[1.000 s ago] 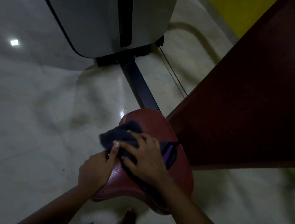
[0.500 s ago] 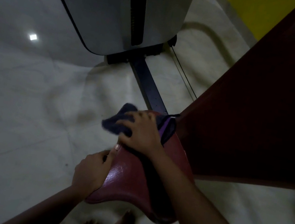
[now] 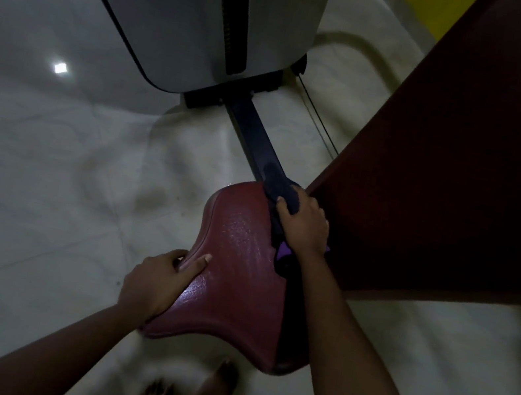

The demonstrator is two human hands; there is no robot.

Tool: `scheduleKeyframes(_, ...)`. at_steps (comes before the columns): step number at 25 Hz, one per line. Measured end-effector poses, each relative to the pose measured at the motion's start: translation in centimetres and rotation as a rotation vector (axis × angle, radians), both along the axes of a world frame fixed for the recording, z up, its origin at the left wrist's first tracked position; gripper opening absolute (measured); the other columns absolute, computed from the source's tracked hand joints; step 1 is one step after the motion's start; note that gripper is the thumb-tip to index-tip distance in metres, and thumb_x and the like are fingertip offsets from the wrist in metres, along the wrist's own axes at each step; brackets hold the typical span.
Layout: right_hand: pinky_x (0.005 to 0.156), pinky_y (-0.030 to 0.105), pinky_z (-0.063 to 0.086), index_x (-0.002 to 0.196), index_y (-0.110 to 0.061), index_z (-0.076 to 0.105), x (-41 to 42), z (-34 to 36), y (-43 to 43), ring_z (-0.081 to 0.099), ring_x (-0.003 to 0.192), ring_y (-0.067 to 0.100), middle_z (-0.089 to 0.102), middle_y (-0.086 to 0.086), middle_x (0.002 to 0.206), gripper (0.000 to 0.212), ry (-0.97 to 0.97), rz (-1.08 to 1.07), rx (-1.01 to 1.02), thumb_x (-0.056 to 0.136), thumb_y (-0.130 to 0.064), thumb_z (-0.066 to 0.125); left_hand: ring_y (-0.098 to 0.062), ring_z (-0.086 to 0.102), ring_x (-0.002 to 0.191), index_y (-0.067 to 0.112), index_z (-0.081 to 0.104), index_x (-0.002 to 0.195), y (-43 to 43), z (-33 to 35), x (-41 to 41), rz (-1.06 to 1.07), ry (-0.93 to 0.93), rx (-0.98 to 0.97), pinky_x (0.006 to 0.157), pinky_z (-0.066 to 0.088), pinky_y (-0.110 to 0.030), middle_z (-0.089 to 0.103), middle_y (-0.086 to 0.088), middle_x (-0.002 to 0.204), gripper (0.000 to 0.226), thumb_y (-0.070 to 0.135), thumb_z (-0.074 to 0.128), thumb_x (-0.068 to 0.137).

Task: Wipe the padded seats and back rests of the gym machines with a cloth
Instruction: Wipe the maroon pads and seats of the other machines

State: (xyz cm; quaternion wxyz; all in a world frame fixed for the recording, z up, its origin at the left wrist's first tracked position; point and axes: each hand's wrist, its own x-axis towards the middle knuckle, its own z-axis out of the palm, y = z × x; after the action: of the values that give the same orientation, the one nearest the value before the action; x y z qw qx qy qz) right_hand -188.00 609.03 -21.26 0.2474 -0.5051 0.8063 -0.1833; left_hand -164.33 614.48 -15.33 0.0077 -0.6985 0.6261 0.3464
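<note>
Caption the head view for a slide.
Right hand holds a dark cloth at the far end of the red seat, beside the back rest; left hand grips the seat edge.

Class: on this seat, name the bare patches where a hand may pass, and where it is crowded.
Bare: the middle of the seat, between the left hand gripping its left edge and the right hand holding the cloth; also its near end. Crowded: the far right corner, with cloth and right hand beside the back rest.
</note>
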Motion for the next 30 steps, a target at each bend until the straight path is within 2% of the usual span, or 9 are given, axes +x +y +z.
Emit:
scheduleKeyframes(5, 0.083, 0.038, 0.048, 0.133, -0.023, 0.042, -2.3, -0.1, 6.2, 0.058, 0.099, 0.030, 0.059, 0.013, 0.116, 0.048, -0.154, -0.144, 0.109, 0.093, -0.050, 0.041, -0.031, 0.062, 0.102, 0.032, 0.060, 0.119, 0.0, 0.2, -0.1, -0.044, -0.036, 0.034, 0.082, 0.044, -0.035, 0.069, -0.007, 0.110, 0.078, 0.083, 0.029, 0.068)
scheduleKeyframes(10, 0.072, 0.033, 0.046, 0.121, -0.016, 0.050, -2.1, -0.5, 13.0, 0.059, 0.092, 0.031, 0.062, 0.015, 0.108, 0.037, -0.222, -0.383, 0.076, 0.093, -0.041, 0.046, -0.033, 0.060, 0.106, 0.026, 0.057, 0.125, -0.1, 0.5, -0.1, -0.072, 0.000, 0.048, 0.084, 0.043, -0.036, 0.066, -0.010, 0.117, 0.066, 0.073, 0.042, 0.081)
scheduleKeyframes(12, 0.071, 0.031, 0.043, 0.120, -0.014, 0.052, -1.3, -0.5, 15.2, 0.059, 0.093, 0.030, 0.063, 0.014, 0.109, 0.035, -0.268, -0.545, 0.045, 0.094, -0.038, 0.048, -0.034, 0.059, 0.108, 0.024, 0.057, 0.126, -0.1, 0.5, -0.1, -0.086, 0.021, 0.065, 0.086, 0.043, -0.037, 0.065, -0.012, 0.119, 0.065, 0.071, 0.043, 0.082)
scheduleKeyframes(19, 0.091, 0.041, 0.044, 0.138, -0.012, 0.039, 6.8, 0.2, 17.9, 0.053, 0.113, 0.035, 0.051, 0.018, 0.132, 0.054, -0.367, -1.389, -0.012, 0.094, -0.043, 0.047, -0.036, 0.058, 0.106, 0.018, 0.056, 0.123, -0.2, 0.0, 0.6, -0.183, 0.087, 0.091, 0.082, 0.038, -0.036, 0.064, -0.014, 0.118, 0.065, 0.067, 0.038, 0.086)
scheduleKeyframes(21, 0.095, 0.045, 0.042, 0.143, -0.014, 0.030, 9.4, 0.8, 17.5, 0.049, 0.117, 0.039, 0.043, 0.023, 0.137, 0.060, -0.422, -1.546, 0.002, 0.094, -0.045, 0.045, -0.035, 0.059, 0.105, 0.015, 0.056, 0.121, -0.4, -0.4, 1.0, -0.204, 0.125, 0.110, 0.084, 0.040, -0.036, 0.064, -0.014, 0.117, 0.067, 0.069, 0.037, 0.085)
scheduleKeyframes(24, 0.095, 0.044, 0.038, 0.147, -0.013, 0.019, 13.9, 2.5, 15.7, 0.045, 0.118, 0.043, 0.034, 0.028, 0.139, 0.065, -0.519, -1.750, -0.099, 0.095, -0.041, 0.046, -0.034, 0.059, 0.105, 0.011, 0.055, 0.120, -0.5, -0.6, 1.5, -0.219, 0.204, 0.147, 0.082, 0.038, -0.034, 0.063, -0.014, 0.117, 0.068, 0.067, 0.036, 0.086)
scheduleKeyframes(27, 0.088, 0.042, 0.041, 0.149, -0.011, 0.010, 18.5, 4.0, 13.3, 0.046, 0.117, 0.043, 0.028, 0.027, 0.143, 0.068, -0.608, -1.784, -0.170, 0.096, -0.037, 0.045, -0.033, 0.058, 0.106, 0.008, 0.055, 0.120, -0.8, -0.8, 1.8, -0.214, 0.281, 0.182, 0.085, 0.040, -0.034, 0.062, -0.016, 0.118, 0.065, 0.062, 0.037, 0.089)
scheduleKeyframes(30, 0.086, 0.037, 0.042, 0.148, -0.008, 0.011, 22.0, 5.0, 12.0, 0.048, 0.118, 0.037, 0.035, 0.022, 0.143, 0.064, -0.598, -1.639, -0.172, 0.098, -0.033, 0.042, -0.033, 0.055, 0.111, 0.005, 0.050, 0.125, -0.8, -0.3, 2.0, -0.187, 0.348, 0.245, 0.093, 0.041, -0.038, 0.058, -0.018, 0.124, 0.064, 0.058, 0.037, 0.091)
